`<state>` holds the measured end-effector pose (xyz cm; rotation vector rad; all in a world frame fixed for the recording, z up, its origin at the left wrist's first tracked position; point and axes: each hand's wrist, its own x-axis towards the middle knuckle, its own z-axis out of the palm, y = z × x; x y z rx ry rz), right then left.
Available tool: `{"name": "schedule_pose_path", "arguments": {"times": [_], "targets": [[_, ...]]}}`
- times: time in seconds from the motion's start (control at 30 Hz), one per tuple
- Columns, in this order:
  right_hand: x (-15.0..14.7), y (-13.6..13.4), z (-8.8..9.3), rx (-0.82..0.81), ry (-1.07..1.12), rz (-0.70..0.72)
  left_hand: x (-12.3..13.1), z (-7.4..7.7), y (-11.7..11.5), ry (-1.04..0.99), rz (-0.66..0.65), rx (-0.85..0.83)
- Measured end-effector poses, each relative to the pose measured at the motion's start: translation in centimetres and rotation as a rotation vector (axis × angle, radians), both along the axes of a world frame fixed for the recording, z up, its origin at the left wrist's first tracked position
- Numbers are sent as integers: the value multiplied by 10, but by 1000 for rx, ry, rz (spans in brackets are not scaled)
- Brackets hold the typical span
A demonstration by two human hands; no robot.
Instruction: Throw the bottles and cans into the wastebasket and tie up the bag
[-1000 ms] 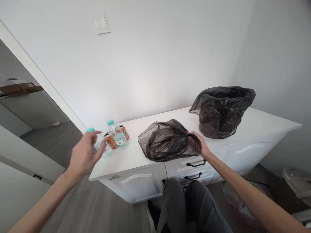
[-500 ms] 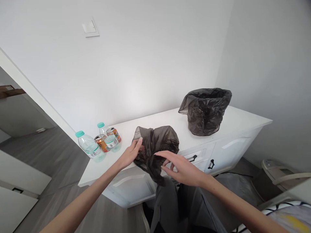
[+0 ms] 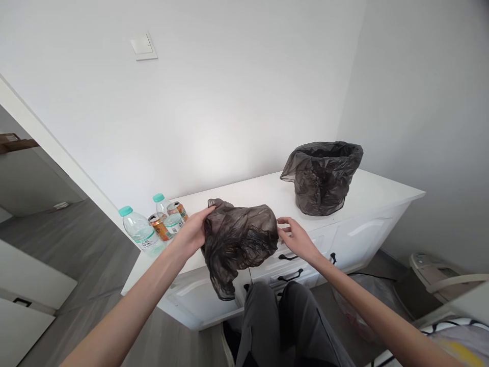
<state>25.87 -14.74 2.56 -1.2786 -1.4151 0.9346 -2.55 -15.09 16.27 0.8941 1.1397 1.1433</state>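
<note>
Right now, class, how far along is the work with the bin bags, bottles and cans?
Done: one dark bag stands open and upright on the white cabinet. In hand: a second, crumpled bag, gripped by the left hand, the fingers of the right hand at its other edge. Left, probably: the bottles and cans stand untouched, outside either bag.

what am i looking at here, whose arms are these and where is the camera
There is no machine here. These are a person's two bare arms, filmed by one camera worn on their head that looks forward and down, so their own legs show below. The left hand grips a thin dark plastic bag, which droops over the front of the white cabinet top. The right hand is at the bag's other edge, but I cannot tell if it pinches. On the cabinet stand two water bottles with teal caps, two orange drink cans and a second dark bag, standing open.
</note>
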Motion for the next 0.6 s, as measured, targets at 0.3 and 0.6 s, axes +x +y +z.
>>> {"name": "schedule_pose_path", "arguments": {"times": [0.3, 0.6], "targets": [[-37, -8, 28, -347, 147, 469, -14, 65, -15, -168, 43, 67], [-61, -4, 33, -252, 269, 357, -25, 75, -11, -146, 204, 190]]}}
